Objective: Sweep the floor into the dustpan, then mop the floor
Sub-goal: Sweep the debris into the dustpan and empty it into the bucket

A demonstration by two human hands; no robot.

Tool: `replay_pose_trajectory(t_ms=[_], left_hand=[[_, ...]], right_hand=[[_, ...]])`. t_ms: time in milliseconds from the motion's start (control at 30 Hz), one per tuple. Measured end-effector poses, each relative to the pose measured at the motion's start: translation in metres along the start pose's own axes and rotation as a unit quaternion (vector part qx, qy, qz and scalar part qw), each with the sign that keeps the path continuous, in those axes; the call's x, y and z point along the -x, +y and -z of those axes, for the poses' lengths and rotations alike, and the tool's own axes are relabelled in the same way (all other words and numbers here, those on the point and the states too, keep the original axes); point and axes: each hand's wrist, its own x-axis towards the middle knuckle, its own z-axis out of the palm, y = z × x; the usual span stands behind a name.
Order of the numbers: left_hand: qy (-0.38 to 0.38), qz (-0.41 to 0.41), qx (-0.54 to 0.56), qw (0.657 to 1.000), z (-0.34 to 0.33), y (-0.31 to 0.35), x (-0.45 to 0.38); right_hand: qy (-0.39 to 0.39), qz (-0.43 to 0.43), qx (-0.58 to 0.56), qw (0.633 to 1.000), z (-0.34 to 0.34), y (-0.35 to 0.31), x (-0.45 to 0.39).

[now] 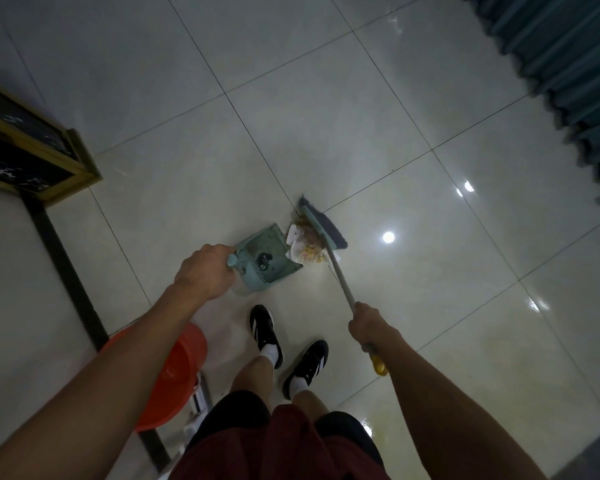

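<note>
Nearest the camera, dark red shorts (284,445) and two bare forearms reach forward over a pale tiled floor (326,98). Below them stand two black shoes (265,332) with white stripes and white socks, and to their left an orange bucket (174,372) sits on the floor, partly hidden by the left forearm.

The right hand (369,325) is wrapped in a closed fist around the grey shaft of the broom (321,225), just above its yellow end grip, which sticks out below the fist. The left hand (205,271) is curled tight around the handle of the light teal dustpan (265,258), knuckles up, the round handle end showing beside the thumb.

Farther out, the dustpan rests tilted on the floor with its open mouth facing the broom. A small heap of rubbish (307,245), scraps of paper and brownish bits, lies between the dustpan's lip and the broom's dark bristles, touching both.

At the far left is a gold-framed dark panel (25,147); at the far right hangs a teal curtain (568,64). Ceiling lights glint off the glossy tiles.
</note>
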Motion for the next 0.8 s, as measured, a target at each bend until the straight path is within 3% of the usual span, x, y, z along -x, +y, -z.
replay_pose_trajectory(t_ms=[533,800], left_hand=[[0.015,0.003,0.025,1.000,-0.029,-0.002,0.032],[0.051,0.029,0.051,0.997,-0.043,-0.012,0.053]], right_hand=[[-0.087,0.077,0.009,0.993,-0.059,-0.004,0.033],[-0.140,0.011,-0.216,0.966,-0.063,0.011,0.052]])
